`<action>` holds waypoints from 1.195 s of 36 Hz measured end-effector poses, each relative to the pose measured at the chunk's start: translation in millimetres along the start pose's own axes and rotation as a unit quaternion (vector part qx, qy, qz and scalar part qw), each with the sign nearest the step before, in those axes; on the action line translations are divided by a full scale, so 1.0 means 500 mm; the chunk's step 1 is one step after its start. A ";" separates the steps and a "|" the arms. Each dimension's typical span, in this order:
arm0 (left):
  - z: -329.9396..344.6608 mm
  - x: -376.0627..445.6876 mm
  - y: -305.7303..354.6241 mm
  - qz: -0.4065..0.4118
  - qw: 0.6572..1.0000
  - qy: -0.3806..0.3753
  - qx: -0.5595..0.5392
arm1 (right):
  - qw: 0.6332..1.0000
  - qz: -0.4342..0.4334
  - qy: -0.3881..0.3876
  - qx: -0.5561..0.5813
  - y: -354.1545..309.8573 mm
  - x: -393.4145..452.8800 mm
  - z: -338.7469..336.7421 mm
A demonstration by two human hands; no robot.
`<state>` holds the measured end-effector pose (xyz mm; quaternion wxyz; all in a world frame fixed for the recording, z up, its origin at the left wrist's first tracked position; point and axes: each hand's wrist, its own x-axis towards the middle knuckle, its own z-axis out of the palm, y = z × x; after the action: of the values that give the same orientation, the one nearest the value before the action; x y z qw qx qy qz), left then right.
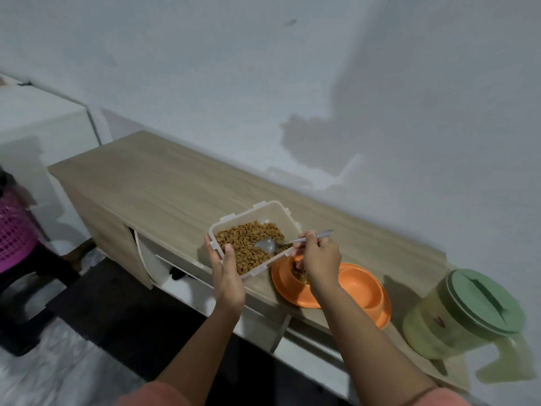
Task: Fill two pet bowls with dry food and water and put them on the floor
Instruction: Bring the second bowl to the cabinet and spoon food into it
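A clear plastic food container [279, 213] with brown dry kibble [248, 244] is tilted above the wooden cabinet top [164, 183]. My left hand [227, 276] grips its near left edge. My right hand [317, 257] holds a metal spoon [288, 241], whose bowl lies empty on the kibble. Just right of the container sits an orange double pet bowl [360, 288]. Its left hollow has some kibble, mostly hidden by my right hand; the right hollow looks empty. A green lidded water jug [465, 312] stands at the cabinet's right end.
The cabinet stands against a pale wall, with open shelves and drawers below its front edge. A pink mesh basket [13, 235] on a dark stool is at far left. A dark mat [117, 315] covers the floor in front.
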<state>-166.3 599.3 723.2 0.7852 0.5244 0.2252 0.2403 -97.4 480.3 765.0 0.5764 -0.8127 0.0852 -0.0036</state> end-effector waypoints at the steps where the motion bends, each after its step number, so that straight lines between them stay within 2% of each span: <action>1: 0.000 -0.001 0.000 -0.001 1.000 -0.002 -0.002 | 1.000 0.013 -0.006 -0.001 0.003 -0.001 0.004; 11: -0.007 -0.007 -0.002 -0.002 1.000 -0.029 0.000 | 0.994 0.059 -0.049 0.073 -0.007 -0.016 -0.014; 17: -0.001 -0.009 0.003 0.000 1.000 -0.029 0.012 | 0.998 0.038 -0.037 0.043 -0.016 -0.013 -0.024; 22: 0.007 -0.016 0.000 0.002 0.999 -0.042 0.020 | 0.995 0.058 -0.050 0.060 -0.022 -0.021 -0.015; 43: -0.007 0.012 -0.034 -0.015 0.999 0.002 -0.028 | 0.973 0.141 0.003 0.184 -0.013 0.006 -0.018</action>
<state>-161.4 600.0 705.5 0.8026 0.4982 0.2279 0.2361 -94.6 473.5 773.9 0.7106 -0.6724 0.1984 0.0596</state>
